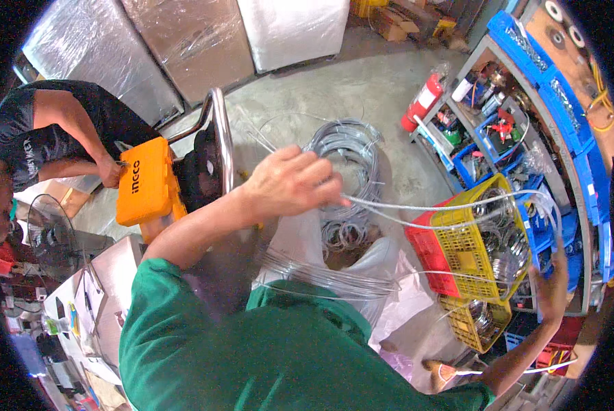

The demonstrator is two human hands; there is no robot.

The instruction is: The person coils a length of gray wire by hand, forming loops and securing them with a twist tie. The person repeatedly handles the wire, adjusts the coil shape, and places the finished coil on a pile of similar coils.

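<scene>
My left hand [294, 181] is closed around a pale, thin wire cable [427, 206] in front of my chest. From there the strands run right in a long loop, bending down at its far end to my right hand [550, 291]. The fingers of that hand are wrapped on the bent part of the loop, beside the yellow crate. Beyond my left hand a big coil of grey wire [351, 147] lies on the floor. More loose wire strands [334, 274] stretch across just in front of my green shirt.
A yellow and red crate [447, 236] holding metal coils sits on another yellow crate [468, 325]. Right of these stands a shelf with blue bins [567, 116]; a red fire extinguisher [424, 99] is nearby. At left, another person handles an orange case [146, 181] near a metal-framed chair [221, 137].
</scene>
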